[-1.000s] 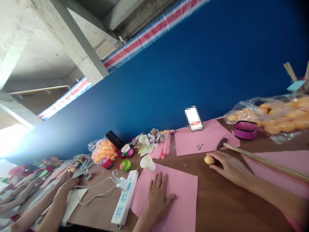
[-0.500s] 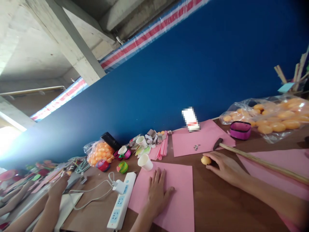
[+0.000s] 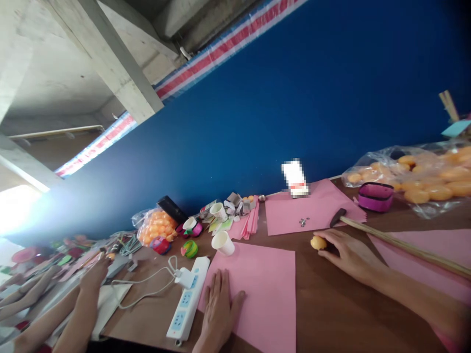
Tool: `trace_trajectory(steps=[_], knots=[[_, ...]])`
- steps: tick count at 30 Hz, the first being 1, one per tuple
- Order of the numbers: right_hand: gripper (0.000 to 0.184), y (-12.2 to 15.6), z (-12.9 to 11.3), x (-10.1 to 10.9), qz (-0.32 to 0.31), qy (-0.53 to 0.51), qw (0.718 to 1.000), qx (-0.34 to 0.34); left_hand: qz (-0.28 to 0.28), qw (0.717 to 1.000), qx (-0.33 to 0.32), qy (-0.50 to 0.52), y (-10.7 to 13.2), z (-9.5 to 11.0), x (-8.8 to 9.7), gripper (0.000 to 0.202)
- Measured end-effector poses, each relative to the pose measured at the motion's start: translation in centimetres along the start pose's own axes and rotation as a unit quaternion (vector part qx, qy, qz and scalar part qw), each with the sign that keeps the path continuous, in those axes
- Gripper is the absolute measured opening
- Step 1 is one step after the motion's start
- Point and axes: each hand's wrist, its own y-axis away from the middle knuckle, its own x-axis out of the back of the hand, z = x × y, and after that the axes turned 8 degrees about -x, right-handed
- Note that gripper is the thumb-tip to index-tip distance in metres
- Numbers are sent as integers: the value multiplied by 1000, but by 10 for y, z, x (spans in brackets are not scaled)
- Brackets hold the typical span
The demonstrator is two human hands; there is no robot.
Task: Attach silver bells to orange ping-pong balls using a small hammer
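My left hand (image 3: 220, 309) lies flat with fingers stretched on a pink sheet of paper (image 3: 267, 289), close to its left edge. Between the thumb and fingers of my right hand (image 3: 346, 250) is a small orange-yellow ball (image 3: 318, 242), held at the brown table top. Just beyond that hand lies a hammer (image 3: 390, 235) with a dark head and a long wooden handle. A white paper cup (image 3: 222, 243) stands at the far left corner of the pink sheet. Left of my left hand is a white power strip (image 3: 188, 299) with a charger plugged in.
Against the blue wall, a bright phone (image 3: 295, 177) stands on another pink sheet (image 3: 275, 215) with small metal bits (image 3: 303, 222). Bags of orange balls (image 3: 429, 189) and a purple container (image 3: 375, 197) are at right. Another person's arms (image 3: 79, 304) reach in at left.
My left hand has slid left and nearer across the pink sheet. My right hand keeps its hold on the ball. The whole view has shifted slightly.
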Motion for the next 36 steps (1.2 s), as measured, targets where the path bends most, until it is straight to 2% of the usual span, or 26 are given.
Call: trace_trajectory(steps=[10,13,15,16,20,22,25,29,32,36], knots=[[29,2,-6,3,15,-16,1000,-4,20,999,-15,-34,-2,3,6,69],[30,1,-7,3,8,-23,1000,-13,49,998,-45,-25,-7,14,14,66],[31,1,-7,4,0,-28,999,-17,77,994,-72,1,-16,29,22,63],[31,1,-8,4,-3,-32,999,-19,96,990,-105,14,-22,39,27,62],[30,1,-10,7,-10,-38,999,-31,145,964,-223,15,-69,82,46,54],[30,0,-11,8,-14,-40,998,-39,137,960,-243,-1,-103,102,55,48],[32,-1,-12,10,-25,-51,997,-49,130,962,-232,-51,-159,125,61,39],[31,-2,-13,10,-37,-62,995,-69,141,962,-225,-71,-220,145,57,42],[34,-2,-13,6,-38,-74,993,-79,143,963,-212,-86,-251,153,53,46],[36,-1,-13,3,-34,-85,992,-91,135,967,-194,-98,-273,158,52,46]])
